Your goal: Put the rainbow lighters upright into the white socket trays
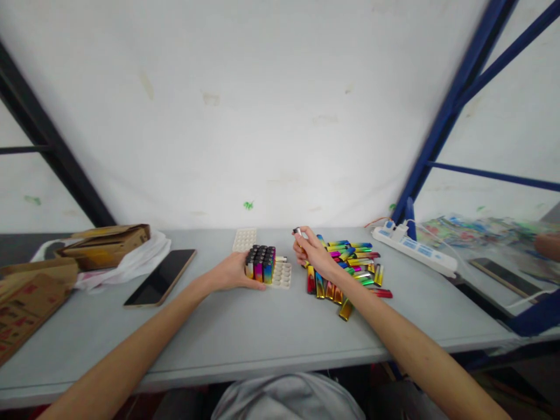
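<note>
Left of the tray (282, 275), the cardboard box (32, 309) bears red print too blurred to read. Right of the tray, the right hand (314, 252) has its grip pinching a lighter (298, 231) (fingers hide the lower part), metal end upward, nearly upright. The left hand (231, 271) touches the standing lighters (261, 263) in the tray; how closed its grip is, I cannot tell.

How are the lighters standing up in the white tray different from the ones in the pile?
The tray lighters stand upright, while the pile lighters mostly lie down. The tray lighters are packed in close, neat rows; the pile lighters are scattered, pointing different ways. Both have shiny, colourful bodies.
</note>
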`<state>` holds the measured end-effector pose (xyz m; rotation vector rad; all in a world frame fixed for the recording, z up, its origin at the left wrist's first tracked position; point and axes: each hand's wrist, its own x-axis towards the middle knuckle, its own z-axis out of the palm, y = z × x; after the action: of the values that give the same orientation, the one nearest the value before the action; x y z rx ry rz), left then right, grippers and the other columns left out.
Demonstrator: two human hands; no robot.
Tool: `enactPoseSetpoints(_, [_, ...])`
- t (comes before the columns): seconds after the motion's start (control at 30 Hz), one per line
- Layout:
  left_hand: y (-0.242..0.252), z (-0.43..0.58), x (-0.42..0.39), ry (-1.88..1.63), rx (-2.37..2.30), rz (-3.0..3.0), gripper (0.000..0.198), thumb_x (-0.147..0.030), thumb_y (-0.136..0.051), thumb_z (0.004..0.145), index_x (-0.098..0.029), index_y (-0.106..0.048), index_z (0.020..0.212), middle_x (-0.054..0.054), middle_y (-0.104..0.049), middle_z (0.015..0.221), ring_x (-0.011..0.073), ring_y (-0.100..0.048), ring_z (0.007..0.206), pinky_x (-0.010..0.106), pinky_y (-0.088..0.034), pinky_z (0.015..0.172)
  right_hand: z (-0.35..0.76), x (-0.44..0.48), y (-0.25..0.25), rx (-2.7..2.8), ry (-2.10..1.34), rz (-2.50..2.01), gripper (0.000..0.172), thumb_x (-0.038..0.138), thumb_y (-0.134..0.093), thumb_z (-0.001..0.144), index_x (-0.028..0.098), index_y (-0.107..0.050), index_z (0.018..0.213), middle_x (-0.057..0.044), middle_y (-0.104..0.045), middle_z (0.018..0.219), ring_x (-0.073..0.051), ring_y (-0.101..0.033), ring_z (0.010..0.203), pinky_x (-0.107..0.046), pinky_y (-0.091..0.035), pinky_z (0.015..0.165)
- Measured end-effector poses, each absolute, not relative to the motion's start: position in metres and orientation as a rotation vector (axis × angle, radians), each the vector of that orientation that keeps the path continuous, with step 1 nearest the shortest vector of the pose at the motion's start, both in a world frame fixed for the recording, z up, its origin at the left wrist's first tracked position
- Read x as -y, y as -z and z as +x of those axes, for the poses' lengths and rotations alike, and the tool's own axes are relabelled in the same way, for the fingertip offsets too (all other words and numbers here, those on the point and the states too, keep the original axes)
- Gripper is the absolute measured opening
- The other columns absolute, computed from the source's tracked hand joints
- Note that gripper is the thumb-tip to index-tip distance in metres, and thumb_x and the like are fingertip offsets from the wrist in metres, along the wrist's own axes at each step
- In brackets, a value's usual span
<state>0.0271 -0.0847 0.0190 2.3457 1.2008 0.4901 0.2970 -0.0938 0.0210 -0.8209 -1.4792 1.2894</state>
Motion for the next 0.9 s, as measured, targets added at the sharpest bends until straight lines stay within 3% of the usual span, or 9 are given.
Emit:
enactPoseSetpoints(0.1, [-0.02,0.028,0.085,-0.481,-1.197,2.328,0.082,-0.066,-0.089,0.061,-0.02,-0.066,0.125,0.004,-0.078,0.117,0.0301,-0.071,0.105,0.037,-0.054,0.096,0.295,0.092,-0.014,1.523,-1.149,-0.93,0.053,0.079,-0.056,0.087,0.027,-0.046,0.09,0.011,-0.033,0.061,-0.01,-0.027,0.048,-0.023,-0.023,0.045])
enactPoseSetpoints(0.2, [-0.021,0.029,0.086,-0.473,-1.148,2.317,0.083,-0.064,-0.09,0.06,-0.02,-0.067,0.126,0.004,-0.078,0.119,0.0307,-0.07,0.108,0.037,-0.054,0.098,0.295,0.093,-0.01,1.574,-0.84,-1.028,0.058,0.078,-0.052,0.09,0.024,-0.043,0.072,0.006,-0.039,0.059,-0.012,-0.036,0.054,-0.026,-0.029,0.05])
enactPoseSetpoints(0.5, [-0.023,0.029,0.085,-0.457,-1.075,2.311,0.081,-0.061,-0.093,0.059,-0.019,-0.068,0.123,0.005,-0.078,0.121,0.0315,-0.071,0.111,0.038,-0.054,0.1,0.298,0.092,-0.01,1.601,-0.556,-1.161,0.047,0.05,-0.049,0.091,0.025,-0.034,0.054,0.003,-0.034,0.056,-0.014,-0.036,0.057,-0.03,-0.027,0.057])
enactPoseSetpoints(0.63, [-0.023,0.029,0.084,-0.456,-1.041,2.316,0.079,-0.062,-0.092,0.061,-0.017,-0.069,0.122,0.007,-0.078,0.12,0.0322,-0.071,0.11,0.038,-0.055,0.099,0.3,0.091,-0.008,1.635,-0.558,-1.136,0.046,0.053,-0.049,0.095,0.024,-0.039,0.06,0.003,-0.04,0.058,-0.014,-0.039,0.058,-0.029,-0.03,0.058])
enactPoseSetpoints(0.77, [-0.023,0.029,0.085,-0.446,-1.069,2.331,0.081,-0.062,-0.092,0.061,-0.018,-0.068,0.125,0.006,-0.078,0.121,0.0314,-0.071,0.11,0.038,-0.054,0.099,0.304,0.092,-0.008,1.747,-0.623,-1.083,0.043,0.059,-0.043,0.104,0.023,-0.052,0.083,0.003,-0.053,0.069,-0.015,-0.05,0.062,-0.028,-0.039,0.062])
enactPoseSetpoints(0.9, [-0.022,0.029,0.084,-0.437,-1.069,2.319,0.083,-0.062,-0.091,0.062,-0.019,-0.066,0.129,0.005,-0.078,0.12,0.0306,-0.071,0.109,0.036,-0.055,0.098,0.307,0.095,-0.012,1.984,-0.477,-1.029,0.042,0.056,-0.04,0.108,0.021,-0.058,0.092,-0.004,-0.064,0.091,-0.018,-0.061,0.084,-0.029,-0.046,0.078])
